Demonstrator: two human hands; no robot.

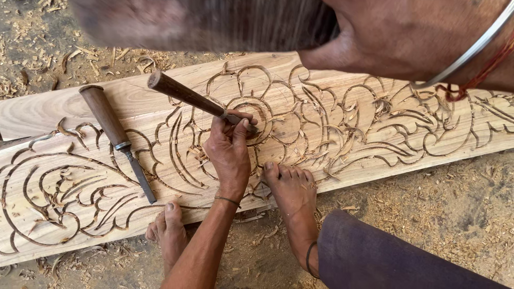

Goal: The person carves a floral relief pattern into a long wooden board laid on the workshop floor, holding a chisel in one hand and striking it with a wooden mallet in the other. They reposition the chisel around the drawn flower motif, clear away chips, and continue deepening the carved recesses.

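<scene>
My left hand (230, 149) grips a wooden-handled chisel (184, 96) near its metal end. The blade tip rests in the round flower at the middle of a long pale plank (48, 109) carved with curling leaf patterns. My right hand (407, 37) is raised close to the camera at the top. It holds a blurred wooden mallet (203, 24) above the chisel's handle. On that wrist are a metal bangle and a red thread.
A second chisel (115, 136) with a brown handle lies on the plank to the left. Both bare feet (292, 187) press on the plank's near edge, beside a dark cloth-covered leg (375, 257). Wood chips and sawdust cover the ground (455, 208).
</scene>
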